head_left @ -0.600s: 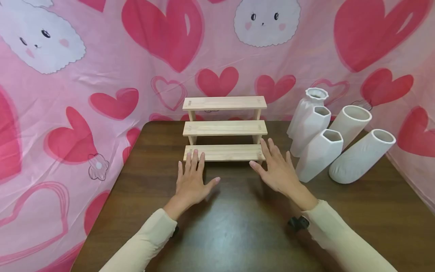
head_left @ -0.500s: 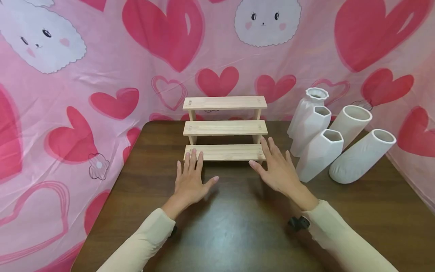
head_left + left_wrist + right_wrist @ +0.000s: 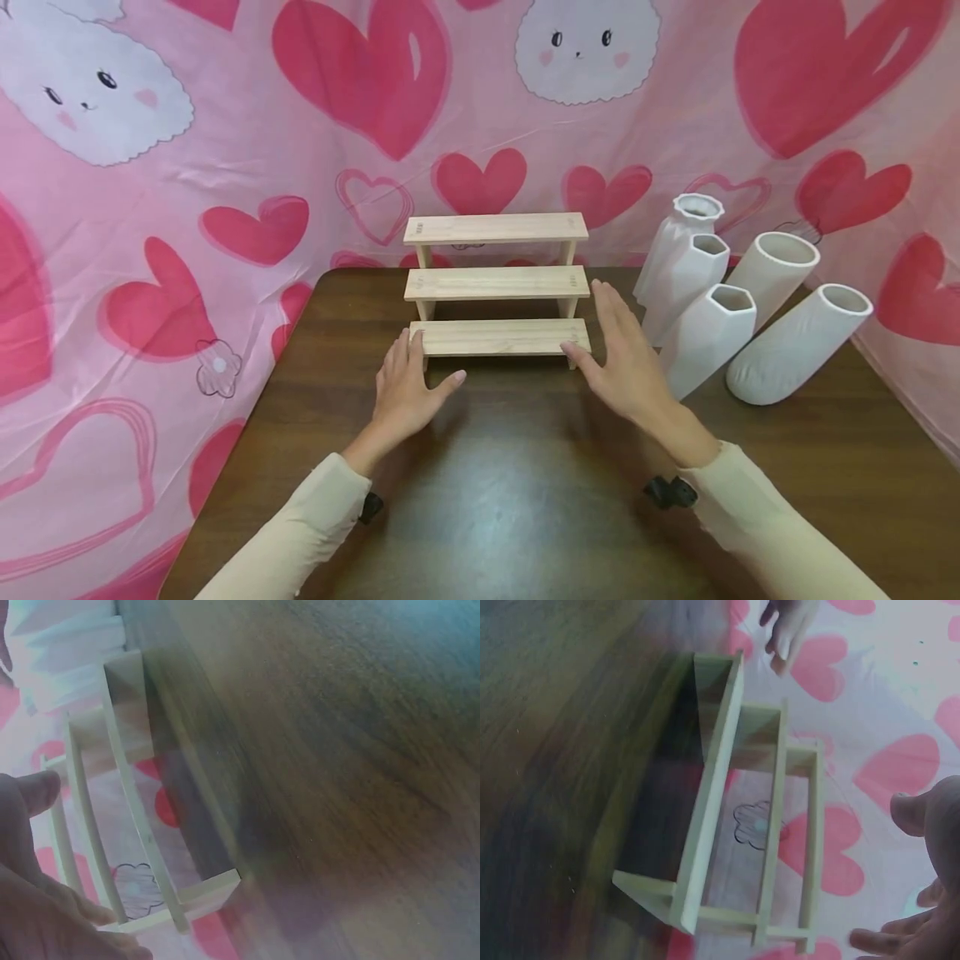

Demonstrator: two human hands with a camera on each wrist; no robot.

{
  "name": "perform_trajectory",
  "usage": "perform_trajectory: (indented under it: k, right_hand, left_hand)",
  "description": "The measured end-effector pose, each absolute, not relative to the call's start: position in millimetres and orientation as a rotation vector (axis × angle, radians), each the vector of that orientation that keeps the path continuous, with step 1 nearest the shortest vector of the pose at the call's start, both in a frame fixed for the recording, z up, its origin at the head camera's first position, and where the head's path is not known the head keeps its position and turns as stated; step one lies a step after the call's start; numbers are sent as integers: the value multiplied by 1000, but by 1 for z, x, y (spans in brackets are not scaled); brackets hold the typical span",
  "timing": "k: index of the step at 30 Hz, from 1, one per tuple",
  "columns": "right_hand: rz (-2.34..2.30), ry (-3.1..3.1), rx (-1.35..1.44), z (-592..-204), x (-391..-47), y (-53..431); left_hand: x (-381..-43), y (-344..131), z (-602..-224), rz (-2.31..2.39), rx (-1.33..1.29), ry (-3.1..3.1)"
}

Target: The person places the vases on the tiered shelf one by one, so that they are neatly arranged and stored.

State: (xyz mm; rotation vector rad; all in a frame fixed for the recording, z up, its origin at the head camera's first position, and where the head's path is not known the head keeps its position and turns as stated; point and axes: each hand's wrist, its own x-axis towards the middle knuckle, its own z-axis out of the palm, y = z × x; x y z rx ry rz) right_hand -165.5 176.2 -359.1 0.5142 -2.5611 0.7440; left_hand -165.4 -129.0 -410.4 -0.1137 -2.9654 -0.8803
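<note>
A pale wooden three-step display stand (image 3: pixel 497 284) stands upright on the dark table. My left hand (image 3: pixel 405 385) is at its front left corner, fingers extended and thumb spread, fingertips overlapping the lowest step's left end in the head view. On the other side, my right hand (image 3: pixel 626 358) has its fingers straight along the stand's right end, the thumb tip overlapping the lowest step's right end. Neither hand grips anything. The left wrist view shows the stand (image 3: pixel 139 817) beside the left thumb (image 3: pixel 37 791); in the right wrist view the stand (image 3: pixel 769 817) appears sideways, apart from the fingers (image 3: pixel 881 941).
Several white vases stand at the right, close behind my right hand, including a faceted vase (image 3: pixel 708 342) and a leaning-looking round vase (image 3: pixel 798 346). A pink heart-patterned cloth (image 3: pixel 247 125) hangs behind the brown table (image 3: pixel 480 500).
My left hand has shifted left and turned so its thumb side faces up more. My right hand has moved slightly right and forward, its fingers drawing together. The stand and vases stay put.
</note>
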Motion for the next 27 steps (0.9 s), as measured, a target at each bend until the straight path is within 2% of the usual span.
perform_trajectory:
  k: [10, 16, 27]
  right_hand:
    - [636, -2173, 534, -338, -160, 203]
    - [601, -2014, 373, -330, -160, 228]
    - [868, -2048, 212, -329, -160, 269]
  left_hand:
    - [-174, -137, -410, -999, -43, -2912]
    - [-182, -143, -412, -1082, 8, -2897]
    - [-192, -153, -415, -1249, 82, -2867]
